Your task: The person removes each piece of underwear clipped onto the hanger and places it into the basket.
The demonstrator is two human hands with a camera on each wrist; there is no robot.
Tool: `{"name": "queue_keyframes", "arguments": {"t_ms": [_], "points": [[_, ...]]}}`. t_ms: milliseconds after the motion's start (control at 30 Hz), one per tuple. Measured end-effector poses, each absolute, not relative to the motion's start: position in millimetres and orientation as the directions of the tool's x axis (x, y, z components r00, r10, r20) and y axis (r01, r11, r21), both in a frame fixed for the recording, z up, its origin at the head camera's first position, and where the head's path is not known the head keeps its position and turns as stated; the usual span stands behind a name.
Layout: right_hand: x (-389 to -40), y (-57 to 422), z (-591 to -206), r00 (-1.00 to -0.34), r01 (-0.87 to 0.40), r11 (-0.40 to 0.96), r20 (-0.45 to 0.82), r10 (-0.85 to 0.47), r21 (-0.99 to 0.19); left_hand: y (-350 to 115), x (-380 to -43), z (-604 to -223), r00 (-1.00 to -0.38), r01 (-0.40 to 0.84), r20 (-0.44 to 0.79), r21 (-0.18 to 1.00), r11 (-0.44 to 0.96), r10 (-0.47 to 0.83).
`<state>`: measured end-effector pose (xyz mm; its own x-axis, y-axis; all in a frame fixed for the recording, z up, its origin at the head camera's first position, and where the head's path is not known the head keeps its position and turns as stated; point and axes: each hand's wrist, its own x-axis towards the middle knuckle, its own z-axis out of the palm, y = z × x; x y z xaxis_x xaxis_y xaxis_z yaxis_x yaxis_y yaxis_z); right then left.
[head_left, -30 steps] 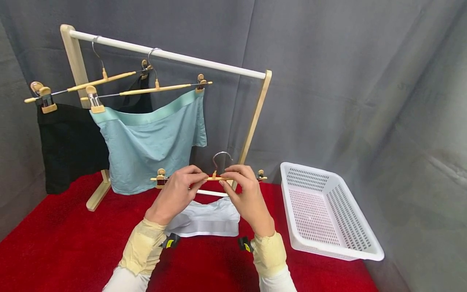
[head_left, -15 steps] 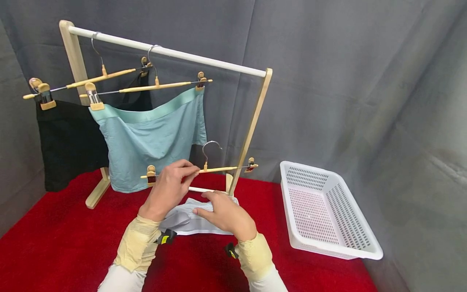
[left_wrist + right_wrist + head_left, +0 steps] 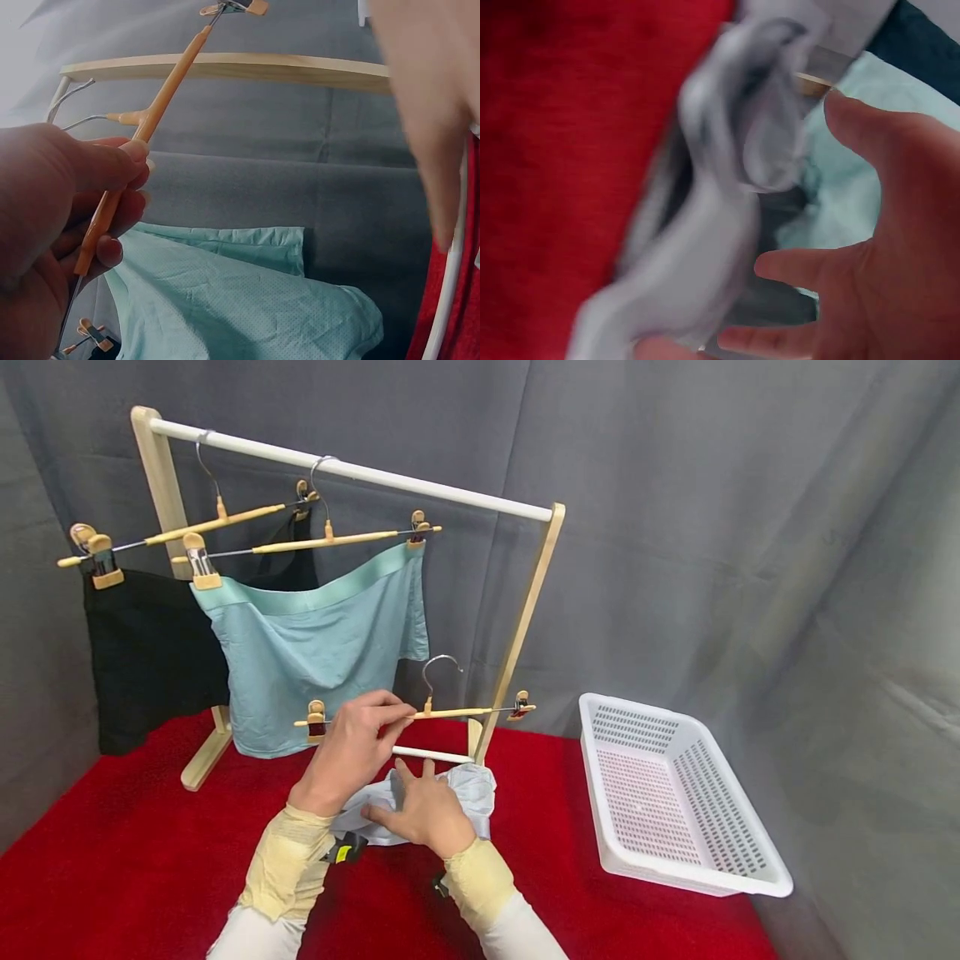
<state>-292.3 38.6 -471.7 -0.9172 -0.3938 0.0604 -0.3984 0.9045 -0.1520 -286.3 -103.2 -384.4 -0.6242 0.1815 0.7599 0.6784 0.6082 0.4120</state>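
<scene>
My left hand (image 3: 352, 747) pinches the wooden bar of a clip hanger (image 3: 457, 713) between thumb and fingers, just left of its metal hook. The hanger is held up in front of the rack, and its two end clips carry nothing. Below it, a crumpled pale grey garment (image 3: 474, 789) with a wide band lies on the red cloth. My right hand (image 3: 427, 814) is over the garment with fingers spread, hiding its middle. In the right wrist view the garment (image 3: 697, 262) is blurred beside the spread fingers.
A wood-and-white clothes rack (image 3: 360, 472) stands at the back left. From it hang black shorts (image 3: 150, 668) and light blue boxer shorts (image 3: 315, 643), each on a clip hanger. A white perforated basket (image 3: 592, 793) sits at the right on the red cloth (image 3: 112, 860).
My right hand has let go of the hanger and moved down and left onto the pale grey garment. My left hand still holds the hanger, now slightly lower left than a second ago.
</scene>
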Motion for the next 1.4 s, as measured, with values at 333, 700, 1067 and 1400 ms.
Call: {"name": "queue_keyframes", "arguments": {"t_ms": [333, 700, 1067, 1400], "points": [[-300, 38, -489, -0.924, -0.377, 0.924, 0.04, -0.38, 0.067, -102, -288, -383, -0.625, 0.686, 0.759, 0.425, 0.591, 0.181], [-308, 45, -485, -0.868, -0.496, 0.867, 0.001, -0.496, -0.047, -108, -289, -383, -0.612, 0.691, 0.773, 0.421, 0.588, 0.167], [-313, 53, -475, -0.834, -0.536, 0.784, 0.057, -0.548, -0.313, -109, -289, -385, -0.622, 0.684, 0.765, 0.428, 0.591, 0.166], [-313, 77, -443, -0.847, -0.527, 0.768, 0.149, -0.511, -0.364, -109, -290, -386, -0.603, 0.696, 0.783, 0.423, 0.58, 0.154]]}}
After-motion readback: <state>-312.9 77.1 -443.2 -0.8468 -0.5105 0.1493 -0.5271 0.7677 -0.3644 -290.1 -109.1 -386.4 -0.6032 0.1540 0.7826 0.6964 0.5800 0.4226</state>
